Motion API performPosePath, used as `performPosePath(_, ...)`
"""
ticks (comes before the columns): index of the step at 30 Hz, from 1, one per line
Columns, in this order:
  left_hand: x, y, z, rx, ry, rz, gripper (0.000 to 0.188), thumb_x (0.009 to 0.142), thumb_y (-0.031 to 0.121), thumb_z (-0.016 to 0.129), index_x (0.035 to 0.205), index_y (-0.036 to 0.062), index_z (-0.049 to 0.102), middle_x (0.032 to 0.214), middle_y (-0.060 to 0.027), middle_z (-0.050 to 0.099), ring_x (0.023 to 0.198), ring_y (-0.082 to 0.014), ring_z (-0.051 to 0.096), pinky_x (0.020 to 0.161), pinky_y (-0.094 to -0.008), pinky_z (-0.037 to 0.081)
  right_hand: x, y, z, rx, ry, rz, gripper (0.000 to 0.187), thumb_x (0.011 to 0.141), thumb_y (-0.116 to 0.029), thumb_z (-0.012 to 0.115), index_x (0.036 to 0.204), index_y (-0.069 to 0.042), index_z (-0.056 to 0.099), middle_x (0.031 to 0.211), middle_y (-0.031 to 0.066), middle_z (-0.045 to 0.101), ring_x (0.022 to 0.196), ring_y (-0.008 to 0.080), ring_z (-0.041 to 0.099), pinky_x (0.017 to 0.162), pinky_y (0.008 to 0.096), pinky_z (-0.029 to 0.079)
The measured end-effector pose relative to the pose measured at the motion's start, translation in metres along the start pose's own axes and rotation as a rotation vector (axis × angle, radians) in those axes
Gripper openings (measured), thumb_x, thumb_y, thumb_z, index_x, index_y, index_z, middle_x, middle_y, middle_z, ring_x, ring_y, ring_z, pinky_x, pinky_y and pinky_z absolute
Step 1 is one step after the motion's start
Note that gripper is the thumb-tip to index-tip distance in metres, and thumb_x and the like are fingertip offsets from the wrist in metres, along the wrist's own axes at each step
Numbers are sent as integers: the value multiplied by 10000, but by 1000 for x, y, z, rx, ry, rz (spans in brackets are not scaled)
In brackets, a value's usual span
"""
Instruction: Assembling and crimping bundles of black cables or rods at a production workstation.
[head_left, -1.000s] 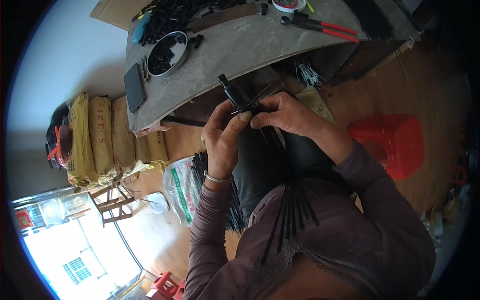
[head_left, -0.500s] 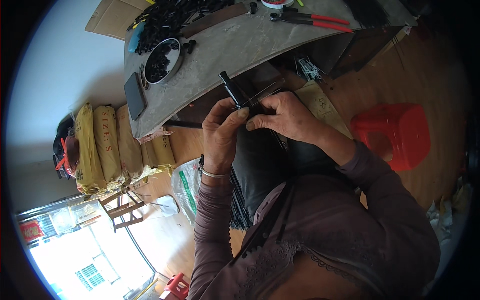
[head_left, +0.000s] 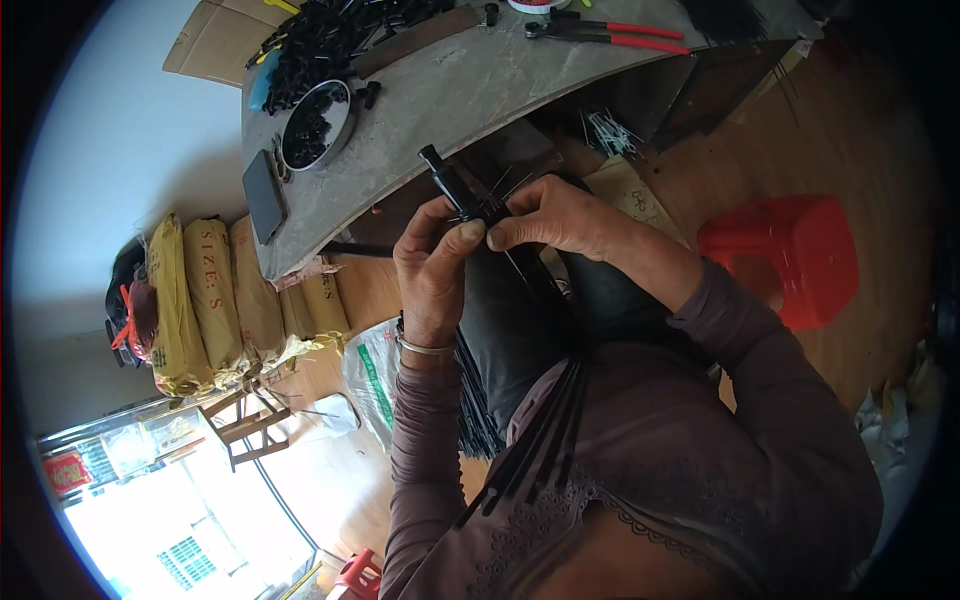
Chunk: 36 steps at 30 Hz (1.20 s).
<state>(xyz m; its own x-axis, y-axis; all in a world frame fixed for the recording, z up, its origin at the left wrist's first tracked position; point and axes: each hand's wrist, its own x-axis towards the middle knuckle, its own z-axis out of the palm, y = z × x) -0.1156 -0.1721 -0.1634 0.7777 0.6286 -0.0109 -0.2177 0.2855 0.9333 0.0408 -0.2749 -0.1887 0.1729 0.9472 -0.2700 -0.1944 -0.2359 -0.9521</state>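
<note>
Over my lap, my left hand point(head_left: 433, 265) is closed round the base of a black stepped plastic tube point(head_left: 452, 186), its narrow end pointing up and away to the left. Right beside it, my right hand point(head_left: 548, 222) pinches thin dark rods point(head_left: 498, 190) where they meet the tube's base. The thumbs of both hands almost touch, and the fingers hide the exact joint. From there a bunch of long black rods point(head_left: 545, 430) runs down across my lap and fans out against my shirt. Another bundle of black rods point(head_left: 476, 395) lies next to my left thigh.
A grey table point(head_left: 400, 135) stands ahead, bearing a bowl point(head_left: 345, 125) of small black parts, a heap of black tubes point(head_left: 330, 40), a phone point(head_left: 264, 195) and red-handled pliers point(head_left: 640, 42). A red stool point(head_left: 820, 260) is at right; yellow sacks point(head_left: 210, 290) stand at left.
Both hands have shifted slightly left with the tube. The rods' lower ends now spread into a wider fan over my shirt, and the thin rods at the tube's base point more steeply upward.
</note>
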Motion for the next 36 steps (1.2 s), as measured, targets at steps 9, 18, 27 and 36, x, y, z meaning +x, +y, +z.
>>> performPosePath(9,1,3,2,-130,22,-81,215,837,-9,664,1049,7,631,950,-39,657,872,-112,613,843,-252,477,-17,-8,17,-306,179,-207,304,776,-290,799,814,-11,684,662,-44,599,608,34,472,542,227,394)
performPosePath(18,-4,6,6,-13,7,-18,226,828,4,679,1049,9,633,962,-32,653,879,-103,604,848,-243,466,-13,-10,8,-161,50,-151,280,767,-294,806,784,-45,680,635,-60,550,594,32,445,534,226,365)
performPosePath(27,-5,5,2,-1,-38,3,265,818,27,693,1078,14,648,1012,-37,658,939,-118,600,902,-271,449,-8,-2,2,-1,-17,22,387,686,-399,851,751,-69,660,664,-61,536,633,42,473,577,213,367)
performPosePath(36,-8,-11,-3,-198,-147,56,359,837,102,695,1169,-7,617,1054,-82,659,989,-198,617,965,-342,441,-2,6,8,134,-113,9,403,680,-391,855,836,-55,697,755,-32,606,710,50,520,656,207,408)
